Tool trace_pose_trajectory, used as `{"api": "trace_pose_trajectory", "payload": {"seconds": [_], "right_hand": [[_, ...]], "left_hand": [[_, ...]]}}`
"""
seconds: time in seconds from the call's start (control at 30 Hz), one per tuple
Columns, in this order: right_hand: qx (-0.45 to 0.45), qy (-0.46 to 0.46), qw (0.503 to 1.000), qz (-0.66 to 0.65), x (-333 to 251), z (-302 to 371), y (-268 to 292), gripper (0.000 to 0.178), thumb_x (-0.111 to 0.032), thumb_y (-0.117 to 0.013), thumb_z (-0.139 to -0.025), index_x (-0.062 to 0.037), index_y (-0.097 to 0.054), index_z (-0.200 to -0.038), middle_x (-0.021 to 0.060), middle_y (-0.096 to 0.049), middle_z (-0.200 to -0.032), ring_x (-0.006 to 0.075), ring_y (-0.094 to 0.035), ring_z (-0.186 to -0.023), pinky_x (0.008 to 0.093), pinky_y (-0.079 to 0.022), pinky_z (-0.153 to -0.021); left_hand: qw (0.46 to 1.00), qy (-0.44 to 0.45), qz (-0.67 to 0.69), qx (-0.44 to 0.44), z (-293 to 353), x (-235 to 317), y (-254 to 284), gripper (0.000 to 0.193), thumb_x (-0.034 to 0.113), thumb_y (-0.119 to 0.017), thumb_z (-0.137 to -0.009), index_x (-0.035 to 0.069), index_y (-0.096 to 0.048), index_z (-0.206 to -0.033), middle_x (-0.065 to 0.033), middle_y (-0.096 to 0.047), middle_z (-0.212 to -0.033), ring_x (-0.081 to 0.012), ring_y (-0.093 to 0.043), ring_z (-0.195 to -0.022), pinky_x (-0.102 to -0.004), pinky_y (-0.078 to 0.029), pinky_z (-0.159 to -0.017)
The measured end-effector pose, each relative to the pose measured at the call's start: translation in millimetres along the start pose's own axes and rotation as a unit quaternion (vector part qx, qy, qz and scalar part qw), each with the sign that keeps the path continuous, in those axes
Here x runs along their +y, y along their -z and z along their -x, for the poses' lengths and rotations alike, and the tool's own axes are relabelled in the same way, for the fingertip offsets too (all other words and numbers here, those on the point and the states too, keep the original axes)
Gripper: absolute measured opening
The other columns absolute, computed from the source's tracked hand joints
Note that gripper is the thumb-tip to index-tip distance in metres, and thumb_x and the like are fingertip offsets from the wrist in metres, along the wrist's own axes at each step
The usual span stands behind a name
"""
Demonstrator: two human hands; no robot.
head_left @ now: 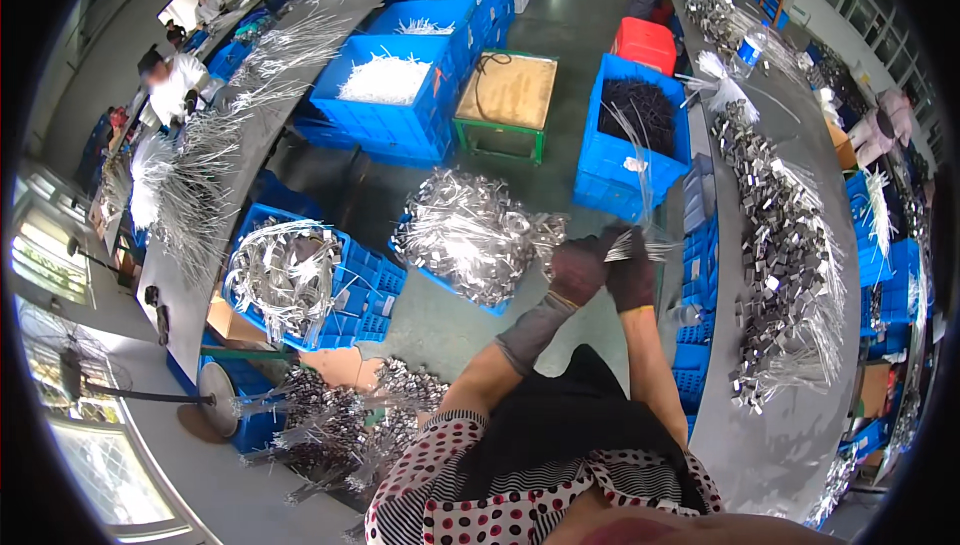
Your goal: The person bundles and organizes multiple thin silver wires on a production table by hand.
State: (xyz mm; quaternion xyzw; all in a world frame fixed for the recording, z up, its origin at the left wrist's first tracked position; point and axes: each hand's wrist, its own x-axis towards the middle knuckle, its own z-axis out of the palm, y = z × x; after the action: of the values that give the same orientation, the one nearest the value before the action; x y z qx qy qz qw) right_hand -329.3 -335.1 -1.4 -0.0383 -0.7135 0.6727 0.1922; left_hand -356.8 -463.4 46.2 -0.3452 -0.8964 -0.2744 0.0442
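My left hand [578, 271], in a dark reddish glove, is closed at one end of a bundle of thin silvery strips [640, 248]. Beside it and touching it, my right hand [629, 280] wears a similar glove and is closed around the same bundle. Pale strip ends stick out past the right hand, and several long thin strands [640, 157] rise above it. Shiny metal pieces [546, 233] show next to the left hand; whether they belong to the bundle or the heap behind, I cannot tell. That heap of shiny silvery pieces [465, 230] overfills a blue basket just left of my hands.
Another blue crate [375, 290] with coiled silvery strips stands left. Ahead are a blue bin of dark strips [637, 110], a green-framed stool [508, 95] and a blue bin of white pieces [385, 80]. The right-hand grey table [800, 445] bears metal-tipped bundles. Co-workers stand farther off.
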Motion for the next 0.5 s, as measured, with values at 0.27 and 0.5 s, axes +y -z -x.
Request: {"api": "trace_pose_trajectory", "payload": {"seconds": [0.27, 0.5], "right_hand": [[0.174, -0.039, 0.870, -0.459, -66.9, -3.0, 12.0, 0.017, -0.021, -0.065, -0.086, -0.0068, -0.056, -0.086, 0.0025, -0.048, -0.075, 0.0176, -0.049, -0.070, 0.0395, -0.044, -0.074], [0.177, -0.115, 0.976, -0.056, -105.7, 47.5, 49.3, 0.027, -0.024, -0.066, -0.088, -0.0047, -0.060, -0.106, 0.0098, -0.063, -0.102, 0.0187, -0.060, -0.085, 0.0341, -0.049, -0.079]], "left_hand": [[0.979, -0.010, 0.171, 0.109, -18.4, 3.0, -60.5, 0.025, 0.021, -0.062, -0.085, 0.003, -0.063, -0.101, -0.0162, -0.067, -0.091, -0.0323, -0.067, -0.075, -0.0382, -0.054, -0.067], [0.810, 0.064, 0.465, -0.350, -22.4, 43.6, -53.7, 0.029, 0.019, -0.058, -0.090, -0.007, -0.060, -0.102, -0.0141, -0.066, -0.085, -0.0235, -0.069, -0.064, -0.0360, -0.059, -0.052]]}}
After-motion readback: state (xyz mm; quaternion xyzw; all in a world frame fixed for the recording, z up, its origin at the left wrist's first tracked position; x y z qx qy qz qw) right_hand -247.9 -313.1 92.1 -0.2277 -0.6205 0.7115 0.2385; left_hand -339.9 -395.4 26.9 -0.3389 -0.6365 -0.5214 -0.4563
